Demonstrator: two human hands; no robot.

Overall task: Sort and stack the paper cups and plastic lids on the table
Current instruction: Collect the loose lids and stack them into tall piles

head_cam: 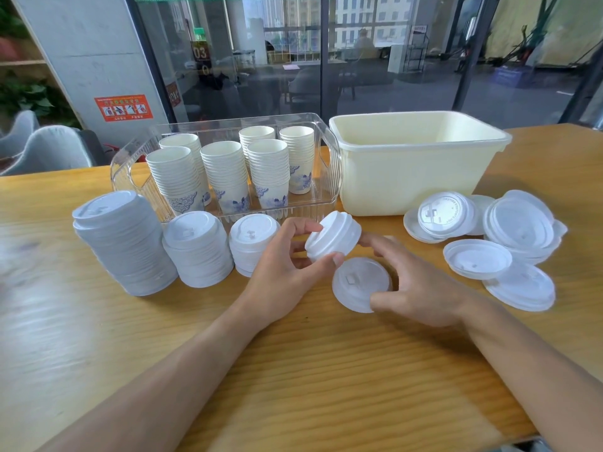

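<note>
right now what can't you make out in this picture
- Inside of the cream bin: head view, its front wall hides the bottom.
- Right hand fingertips: head view, behind the small lid stack that the left hand holds.
- Lid counts in the three stacks: rims too fine.
- Table left part: blurred.

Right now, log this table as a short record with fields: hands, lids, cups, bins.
left hand: holds a short stack of lids, tilted, above the table
right hand: grips a single lid
stacked lids: three piles standing left of the hands
loose lids: scattered at right, unsorted
cups: six nested stacks in the clear bin
cream bin: contents not visible
table: wooden
</note>
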